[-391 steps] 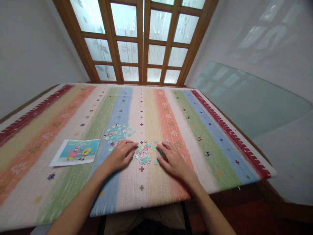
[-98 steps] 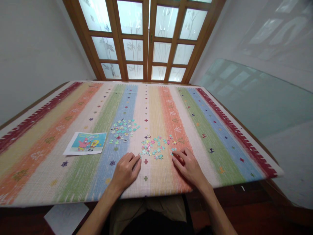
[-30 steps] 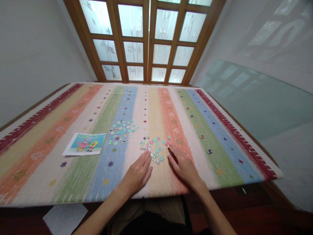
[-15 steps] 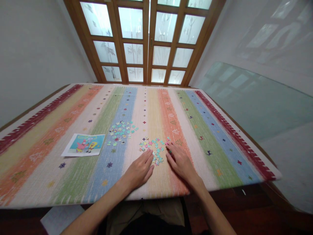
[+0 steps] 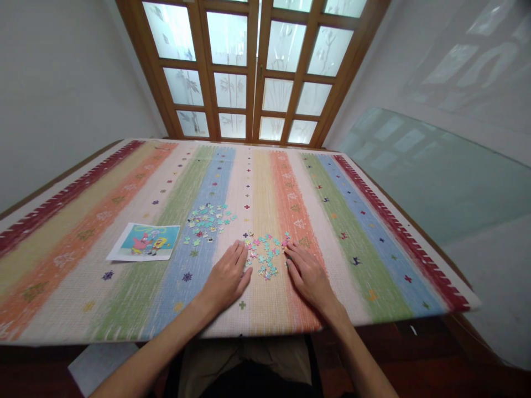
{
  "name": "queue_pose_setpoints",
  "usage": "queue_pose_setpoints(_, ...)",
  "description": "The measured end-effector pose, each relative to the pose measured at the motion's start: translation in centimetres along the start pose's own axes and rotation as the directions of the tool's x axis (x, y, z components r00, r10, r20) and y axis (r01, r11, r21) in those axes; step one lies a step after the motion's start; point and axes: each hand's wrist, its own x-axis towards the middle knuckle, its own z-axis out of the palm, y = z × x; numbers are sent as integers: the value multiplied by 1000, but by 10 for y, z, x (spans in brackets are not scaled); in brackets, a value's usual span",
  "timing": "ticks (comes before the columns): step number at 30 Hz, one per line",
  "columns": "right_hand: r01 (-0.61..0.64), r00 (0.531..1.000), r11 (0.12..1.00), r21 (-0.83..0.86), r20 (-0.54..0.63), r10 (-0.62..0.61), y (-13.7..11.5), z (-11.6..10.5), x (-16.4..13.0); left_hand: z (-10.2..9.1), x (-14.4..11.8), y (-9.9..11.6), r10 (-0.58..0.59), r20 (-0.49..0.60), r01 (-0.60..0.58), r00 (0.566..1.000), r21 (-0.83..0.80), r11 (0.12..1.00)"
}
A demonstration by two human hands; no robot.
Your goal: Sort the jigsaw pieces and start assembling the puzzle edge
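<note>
A striped cloth [image 5: 124, 287] covers the table below the windowed doors. I see my left hand [image 5: 226, 276] and right hand [image 5: 309, 276] lying flat, fingers loosely spread, holding nothing, flanking the puzzle pieces [image 5: 265, 255] at frame centre as if to corral them. The reference picture [image 5: 144, 242] lies at middle left, kept in view.

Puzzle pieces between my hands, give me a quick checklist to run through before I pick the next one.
1. Near pile of puzzle pieces lies between both hands: ok.
2. Left hand flat on the striped cloth, holding nothing, fingertips at the pile's left edge: ok.
3. Right hand flat, fingertips at the pile's right edge: ok.
4. Reference picture face up, uncovered, to the left: ok.
5. Second pile kept apart, farther back on the blue stripe: ok.
6. All pieces face up: cannot tell, too small.
</note>
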Motion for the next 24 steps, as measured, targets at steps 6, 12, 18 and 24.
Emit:
queue_pose_setpoints(6, -49, 999, 999, -22, 2, 49, 2, 5, 4, -5, -6, -12, 4, 37, -7, 999, 58, 998)
queue_pose_setpoints(12, -75, 996, 997, -13, 36, 76, -4, -1, 15, -10, -5, -5, 16, 24, -16, 1000, -11, 1000)
queue_pose_setpoints(18, -57, 998, 998, -28, 5, 57, 1, 2, 21, -10, -4, -8, -5, -6, 4, 1000, -42, 999)
queue_pose_setpoints(24, -114, 993, 993, 5, 2, 114, 14, 6, 21, -12, 0, -19, -16, -1, 16, 1000, -31, 999)
